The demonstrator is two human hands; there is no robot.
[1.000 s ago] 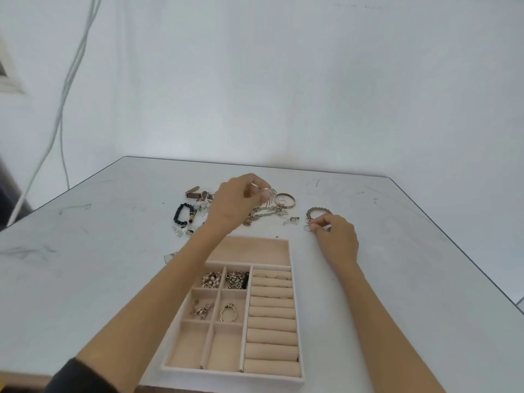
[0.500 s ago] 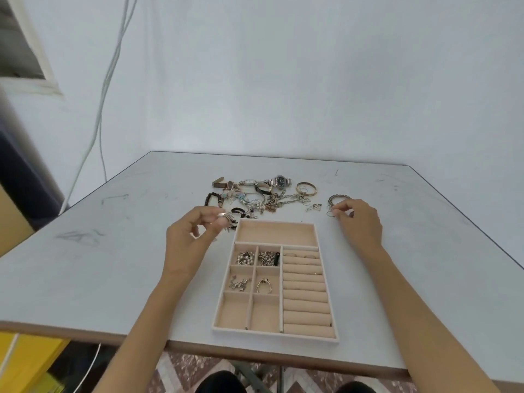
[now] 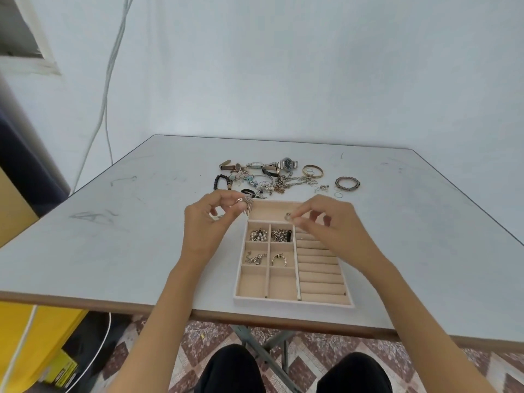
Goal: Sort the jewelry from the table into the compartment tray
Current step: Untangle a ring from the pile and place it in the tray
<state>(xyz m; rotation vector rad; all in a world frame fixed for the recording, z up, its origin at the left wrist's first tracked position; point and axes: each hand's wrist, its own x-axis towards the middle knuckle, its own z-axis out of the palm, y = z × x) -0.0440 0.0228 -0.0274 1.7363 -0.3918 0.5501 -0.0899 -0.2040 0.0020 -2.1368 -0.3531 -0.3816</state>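
Left hand (image 3: 211, 222): raised just left of the tray's far corner, thumb and fingers pinched narrow on a gold spiked fan-shaped piece (image 3: 246, 206), spikes pointing down and right toward the tray.

Beige velvet-lined compartment tray (image 3: 293, 302): on the grey table (image 3: 113, 236), near the front edge.
- Far wide compartment: appears bare, partly hidden by both hands.
- Left block, six square cells. Far left cell: cluster of pearl-and-metal pieces (image 3: 258, 236). Far right cell: silver chain tangle with a dark piece (image 3: 280, 235). Middle left cell: small silver chain item (image 3: 255, 258). Middle right cell: gold horseshoe-shaped ring (image 3: 278, 259). Near two cells: bare.
- Right block: padded ring rolls, nothing seen in the slots; upper rolls hidden by the right hand.

Right hand (image 3: 331, 225): over the tray's far right part, fingertips closed narrow on a small silver ring (image 3: 288, 217).

Unsorted pile of jewelry (image 3: 269, 177): beyond the tray, watches, chains and bangles lying together; a dark beaded bracelet (image 3: 347, 183) sits apart to the right.

Risks, as judged: the ring is held by a tip pinch only and could slip, roll and land in a wrong cell or off the table. The spikes could snag chains if lowered into a filled cell. With both hands loaded, neither is free to steady the tray.
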